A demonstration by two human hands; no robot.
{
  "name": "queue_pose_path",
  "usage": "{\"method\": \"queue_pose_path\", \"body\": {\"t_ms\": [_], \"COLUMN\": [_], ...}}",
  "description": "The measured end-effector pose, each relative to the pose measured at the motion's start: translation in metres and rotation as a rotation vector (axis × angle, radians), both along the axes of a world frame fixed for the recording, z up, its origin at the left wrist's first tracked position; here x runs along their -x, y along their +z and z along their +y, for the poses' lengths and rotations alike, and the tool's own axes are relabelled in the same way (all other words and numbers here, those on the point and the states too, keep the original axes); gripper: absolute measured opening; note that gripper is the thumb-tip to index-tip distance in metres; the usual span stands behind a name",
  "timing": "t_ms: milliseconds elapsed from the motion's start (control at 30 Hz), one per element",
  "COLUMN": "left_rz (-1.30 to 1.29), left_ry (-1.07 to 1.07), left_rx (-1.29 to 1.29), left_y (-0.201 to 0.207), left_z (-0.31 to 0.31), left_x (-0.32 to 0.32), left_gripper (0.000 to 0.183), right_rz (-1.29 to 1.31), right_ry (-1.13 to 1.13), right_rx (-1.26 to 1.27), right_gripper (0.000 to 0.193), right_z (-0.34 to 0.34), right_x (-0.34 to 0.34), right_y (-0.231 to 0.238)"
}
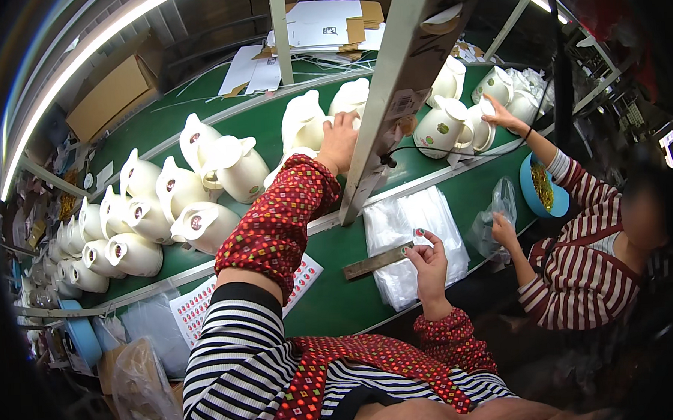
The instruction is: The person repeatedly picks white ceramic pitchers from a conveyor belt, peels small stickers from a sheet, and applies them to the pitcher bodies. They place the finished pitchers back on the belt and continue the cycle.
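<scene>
My left hand [339, 141] reaches across the green belt, its fingers curled at the side of a cream-white jug [301, 121] with a spout. The exact grip is partly hidden by the back of the hand. Another white jug [349, 97] stands just behind it. My right hand [431, 267] hovers over a stack of clear plastic bags [446, 231], thumb and forefinger bent and slightly apart. Small coloured spots show on those fingertips; I cannot tell what they are. Beside that hand, a flat metal strip [369, 264] lies across the bags.
Many white jugs [241, 169] crowd the belt's left. A grey post [373, 111] rises between my hands. Sticker sheets [194, 310] lie under my left arm. On the right, a co-worker's hand [504, 116] touches a jug near a blue bowl [532, 190]. Flattened cartons [321, 23] lie behind.
</scene>
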State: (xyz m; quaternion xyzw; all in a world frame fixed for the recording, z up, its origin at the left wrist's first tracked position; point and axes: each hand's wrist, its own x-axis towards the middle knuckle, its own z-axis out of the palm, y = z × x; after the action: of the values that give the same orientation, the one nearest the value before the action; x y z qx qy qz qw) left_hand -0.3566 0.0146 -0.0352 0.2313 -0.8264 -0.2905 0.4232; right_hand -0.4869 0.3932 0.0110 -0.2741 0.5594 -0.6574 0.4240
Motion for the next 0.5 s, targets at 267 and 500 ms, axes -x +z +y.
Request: {"method": "queue_pose_path", "body": {"t_ms": [267, 500], "left_rz": [-0.028, 0.13], "left_ry": [0.485, 0.703], "left_rx": [0.315, 0.312], "left_y": [0.142, 0.179], "left_z": [0.074, 0.11], "left_x": [-0.029, -0.11], "left_gripper": [0.061, 0.072], "right_rz": [-0.01, -0.006], "right_ry": [0.005, 0.018], "right_rx": [0.017, 0.038], "right_gripper": [0.053, 0.055], "right_z": [0.0, 0.008], "right_x": [-0.01, -0.014], "right_y": [0.01, 0.03]}}
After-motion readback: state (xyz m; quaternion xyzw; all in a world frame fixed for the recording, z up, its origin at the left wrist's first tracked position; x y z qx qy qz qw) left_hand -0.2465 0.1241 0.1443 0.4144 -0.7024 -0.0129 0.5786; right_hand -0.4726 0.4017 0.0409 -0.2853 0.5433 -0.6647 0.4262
